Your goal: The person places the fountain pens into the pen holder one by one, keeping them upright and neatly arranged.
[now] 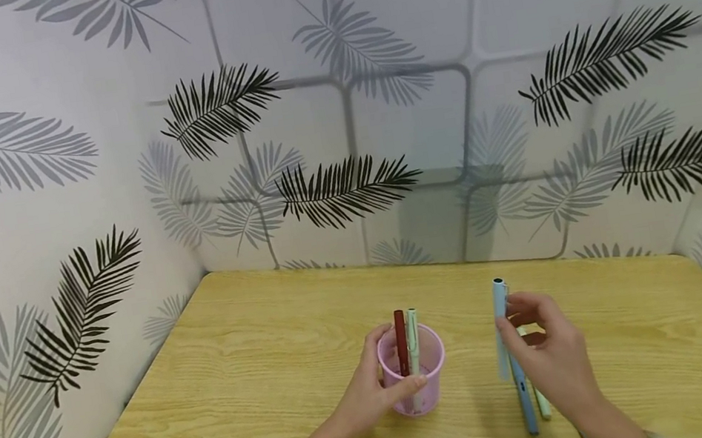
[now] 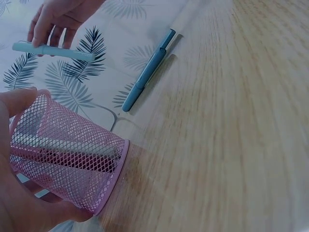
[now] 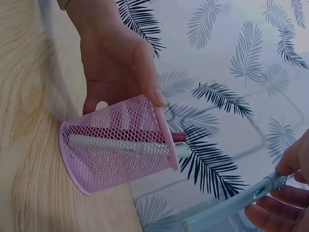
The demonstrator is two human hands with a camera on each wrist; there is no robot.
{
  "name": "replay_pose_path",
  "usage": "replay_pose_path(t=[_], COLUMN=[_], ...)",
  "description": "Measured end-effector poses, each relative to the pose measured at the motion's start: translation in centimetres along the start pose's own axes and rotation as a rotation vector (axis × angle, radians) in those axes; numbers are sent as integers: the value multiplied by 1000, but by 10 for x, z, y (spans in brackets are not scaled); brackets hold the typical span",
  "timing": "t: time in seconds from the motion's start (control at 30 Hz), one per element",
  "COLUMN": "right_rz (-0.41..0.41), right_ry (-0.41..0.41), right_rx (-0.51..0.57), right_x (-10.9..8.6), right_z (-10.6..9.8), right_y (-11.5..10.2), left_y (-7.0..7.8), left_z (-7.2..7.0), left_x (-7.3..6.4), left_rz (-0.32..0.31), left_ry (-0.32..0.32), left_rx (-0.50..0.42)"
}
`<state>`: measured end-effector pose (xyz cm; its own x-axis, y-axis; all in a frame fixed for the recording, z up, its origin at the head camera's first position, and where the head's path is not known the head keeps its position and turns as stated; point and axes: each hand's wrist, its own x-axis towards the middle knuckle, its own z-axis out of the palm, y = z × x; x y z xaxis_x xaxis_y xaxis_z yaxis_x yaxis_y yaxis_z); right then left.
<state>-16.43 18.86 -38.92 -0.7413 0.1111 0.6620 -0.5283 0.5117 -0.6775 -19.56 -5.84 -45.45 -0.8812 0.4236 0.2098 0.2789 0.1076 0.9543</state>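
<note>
A pink mesh pen cup (image 1: 439, 352) stands on the table, with my left hand (image 1: 374, 382) gripping it round the side. Inside lean a dark red pen (image 1: 400, 332) and a pale green pen (image 1: 413, 334). To the right of the cup, my right hand (image 1: 554, 347) pinches a light blue pen (image 1: 499, 303) and holds it upright above the tabletop. Beneath that hand lie a darker blue pen (image 1: 526, 404) and a light green pen (image 1: 542, 403), partly hidden by it. In the right wrist view the held pen (image 3: 227, 207) slants beside the cup (image 3: 120, 169).
The wood-grain table (image 1: 262, 351) meets a leaf-patterned wall (image 1: 312, 134) at the back and another on the left. The tip of one more dark pen (image 1: 583, 435) shows by the right wrist.
</note>
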Motion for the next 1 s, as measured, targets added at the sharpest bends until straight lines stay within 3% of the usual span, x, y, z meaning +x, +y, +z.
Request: replay_pose_path(t=[0.47,1.0], right_rz=[-125,-126], right_ry=[-1,15], right_rx=[181,241], right_x=[12,11], right_z=[27,54], right_y=[-26,-49], left_y=[1,1], left_z=[1,1], left_x=[-1,-1], left_rz=[19,-15], left_ry=[-12,-3], left_rx=[-19,-24])
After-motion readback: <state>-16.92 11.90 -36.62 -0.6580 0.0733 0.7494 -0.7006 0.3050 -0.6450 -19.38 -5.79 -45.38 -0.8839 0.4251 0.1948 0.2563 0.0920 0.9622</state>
